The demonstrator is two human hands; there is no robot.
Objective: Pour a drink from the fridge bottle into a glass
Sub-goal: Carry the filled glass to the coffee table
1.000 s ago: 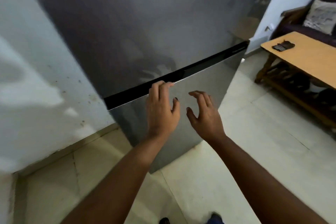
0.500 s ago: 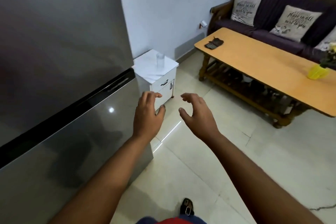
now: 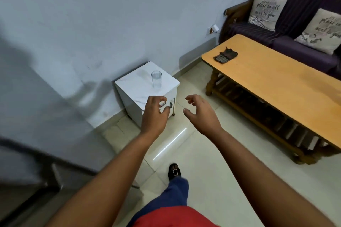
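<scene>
Head view, looking down across a pale tiled floor (image 3: 212, 180) and a light blue-grey wall (image 3: 110, 14) that fills the upper left. At the left edge stands the grey fridge (image 3: 27, 116), blurred, its doors closed; the bottle cannot be seen. On the right a dark purple sofa (image 3: 299, 46) with a carved wooden frame sits against the wall and carries two pale cushions printed with script, one (image 3: 266, 12) further left and one (image 3: 322, 31) at the frame's right edge. In front of the sofa runs a long wooden coffee table (image 3: 276, 88) with a lower slatted shelf; a small dark pouch-like object (image 3: 225, 56) lies near its far left corner. Between the fridge and the coffee table, against the wall, stands a small white cabinet (image 3: 140, 88) with dark handles on its front. The empty clear glass (image 3: 156, 79) stands upright on the cabinet's top, toward its right side. Both bare forearms reach forward from the bottom of the frame. The left hand (image 3: 154, 115) is held in the air in front of the cabinet's front face, fingers loosely curled with a gap to the thumb, holding nothing. The right hand (image 3: 201, 113) hovers just beside it over the floor, fingers spread and bent in a loose claw, also empty. Below, a red garment, a blue trouser leg and a dark sandal (image 3: 174, 171) on the tiles.
</scene>
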